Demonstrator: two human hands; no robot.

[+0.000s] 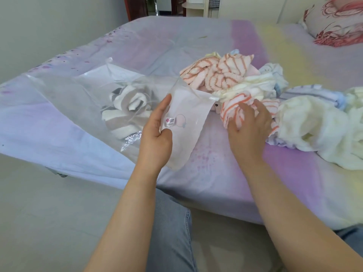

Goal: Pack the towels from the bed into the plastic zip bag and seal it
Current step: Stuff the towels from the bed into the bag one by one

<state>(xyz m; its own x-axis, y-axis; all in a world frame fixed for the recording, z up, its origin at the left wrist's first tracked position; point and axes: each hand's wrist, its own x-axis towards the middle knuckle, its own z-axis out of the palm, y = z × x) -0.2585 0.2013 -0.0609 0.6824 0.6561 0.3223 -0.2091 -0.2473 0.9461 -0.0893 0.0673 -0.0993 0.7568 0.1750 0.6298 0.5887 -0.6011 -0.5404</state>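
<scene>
A large clear plastic zip bag (82, 99) lies on the bed to the left, with a grey-and-white striped towel (125, 108) inside it. My left hand (157, 134) grips the bag's white mouth flap (188, 116) and holds it up. My right hand (249, 124) rests with its fingers closed over an orange-and-white striped towel (233, 108) just right of the bag's mouth. Behind it lies another orange-striped towel (218, 71). Cream towels (310, 124) and a blue-striped towel (314, 93) are heaped to the right.
The bed (216, 163) has a lilac and yellow sheet, and its near edge runs across in front of my legs. A floral pillow (337, 22) lies at the far right corner. Tiled floor (39, 213) is on the left.
</scene>
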